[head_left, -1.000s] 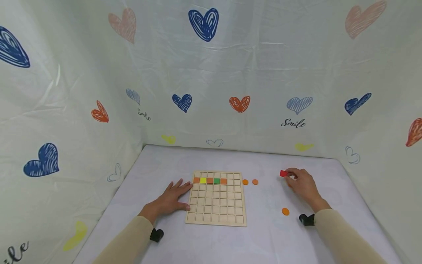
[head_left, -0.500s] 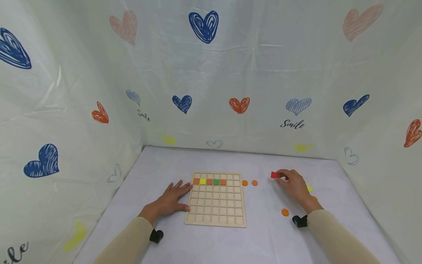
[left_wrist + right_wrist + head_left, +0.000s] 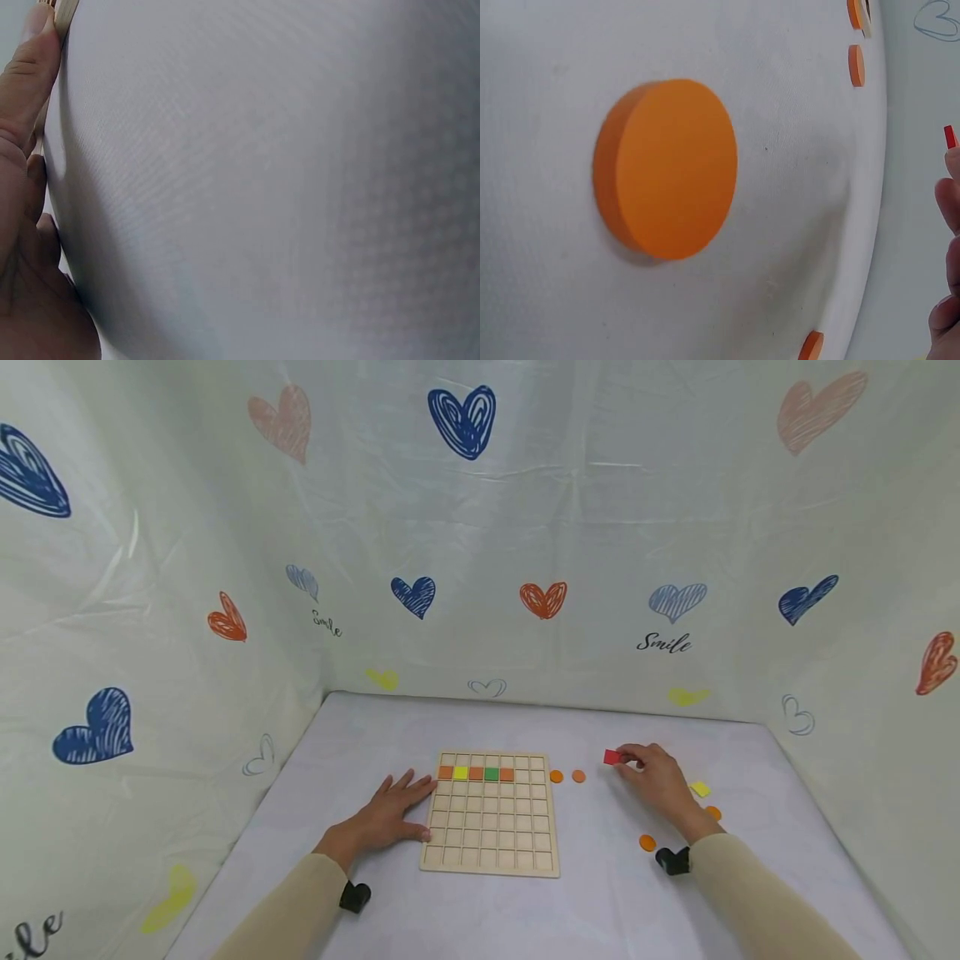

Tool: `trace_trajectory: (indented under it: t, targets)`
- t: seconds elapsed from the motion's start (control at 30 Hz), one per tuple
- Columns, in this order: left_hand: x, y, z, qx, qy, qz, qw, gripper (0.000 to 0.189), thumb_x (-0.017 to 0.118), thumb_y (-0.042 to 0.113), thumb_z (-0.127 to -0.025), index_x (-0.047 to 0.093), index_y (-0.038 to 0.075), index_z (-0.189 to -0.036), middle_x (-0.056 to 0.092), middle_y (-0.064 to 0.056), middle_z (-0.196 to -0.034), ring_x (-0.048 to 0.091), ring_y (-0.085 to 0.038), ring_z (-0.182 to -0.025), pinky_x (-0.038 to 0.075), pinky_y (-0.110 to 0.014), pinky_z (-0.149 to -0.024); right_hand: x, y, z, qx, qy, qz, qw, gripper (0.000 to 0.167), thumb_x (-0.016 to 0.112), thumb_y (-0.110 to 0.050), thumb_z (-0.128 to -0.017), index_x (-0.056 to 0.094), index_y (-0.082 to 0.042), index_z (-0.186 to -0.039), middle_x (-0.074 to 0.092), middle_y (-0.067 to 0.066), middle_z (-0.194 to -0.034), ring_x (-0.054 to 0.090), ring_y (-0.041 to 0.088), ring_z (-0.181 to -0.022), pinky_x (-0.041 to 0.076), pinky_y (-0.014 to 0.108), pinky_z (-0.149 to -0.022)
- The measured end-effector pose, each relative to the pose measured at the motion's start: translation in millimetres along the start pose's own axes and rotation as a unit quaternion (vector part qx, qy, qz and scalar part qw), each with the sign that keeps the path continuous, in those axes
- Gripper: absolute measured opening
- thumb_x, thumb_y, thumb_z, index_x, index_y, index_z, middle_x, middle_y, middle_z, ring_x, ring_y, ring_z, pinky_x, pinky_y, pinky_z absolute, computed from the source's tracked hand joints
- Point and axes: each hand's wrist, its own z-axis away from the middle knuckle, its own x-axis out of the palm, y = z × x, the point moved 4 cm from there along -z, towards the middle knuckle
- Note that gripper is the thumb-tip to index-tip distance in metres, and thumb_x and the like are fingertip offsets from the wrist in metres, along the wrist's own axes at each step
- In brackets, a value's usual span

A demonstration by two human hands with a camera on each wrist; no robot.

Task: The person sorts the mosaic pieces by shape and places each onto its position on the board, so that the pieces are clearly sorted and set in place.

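Observation:
A wooden grid board (image 3: 491, 835) lies on the table, with orange, yellow and green square tiles along its second row from the top. My left hand (image 3: 388, 814) rests with spread fingers at the board's left edge; in the left wrist view its thumb (image 3: 30, 71) touches the wooden rim. Between thumb and index finger my right hand (image 3: 660, 783) pinches a red square tile (image 3: 612, 757), to the right of the board. That red tile (image 3: 950, 137) shows only as a small edge in the right wrist view.
Two orange discs (image 3: 578, 776) lie just right of the board. Another orange disc (image 3: 647, 842) is nearer the front, below the right hand. Beside the right wrist lie a yellow square tile (image 3: 700, 788) and an orange disc (image 3: 712, 812). A heart-printed curtain (image 3: 480, 527) hangs behind the table.
My right hand has moved left toward the board, carrying the red tile. The yellow tile and an orange disc have come into view behind it. The left hand has stayed put.

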Motion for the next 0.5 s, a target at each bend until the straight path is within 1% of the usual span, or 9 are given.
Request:
trace_trajectory:
  t: [0.2,0.4,0.5]
  targets:
    - [-1.3,1.2,0.5,0.000,0.003,-0.004,1.0000,0.095,0.083,0.050,-0.086,0.039,0.019,-0.165,0.036,-0.004,-0.172,0.012,-0.033,-0.165,0.001,-0.057,-0.135,2,-8,-0.4,-0.004,0.006,-0.006,1.0000,0.029,0.075,-0.015,-0.098,0.073,-0.006,-0.125,0.070,0.008,-0.107,0.058,0.027,-0.099,0.054,0.037,-0.082]
    - [-0.8,1.3,0.5,-0.003,0.003,-0.005,1.0000,0.095,0.083,0.049,-0.086,0.039,0.019,-0.165,0.035,-0.003,-0.172,0.012,-0.033,-0.165,0.001,-0.057,-0.135,2,-14,-2.2,-0.029,0.017,-0.012,0.9994,0.027,0.077,-0.013,-0.096,0.074,-0.005,-0.121,0.072,0.007,-0.103,0.058,0.026,-0.095,0.053,0.036,-0.079]
    - [-0.3,1.3,0.5,-0.004,0.002,-0.005,1.0000,0.095,0.083,0.050,-0.086,0.039,0.019,-0.165,0.035,-0.003,-0.172,0.012,-0.033,-0.165,0.001,-0.057,-0.135,5,-16,-3.5,-0.032,0.016,-0.016,0.9992,0.027,0.077,-0.013,-0.096,0.074,-0.005,-0.121,0.072,0.007,-0.102,0.059,0.026,-0.094,0.053,0.036,-0.079]
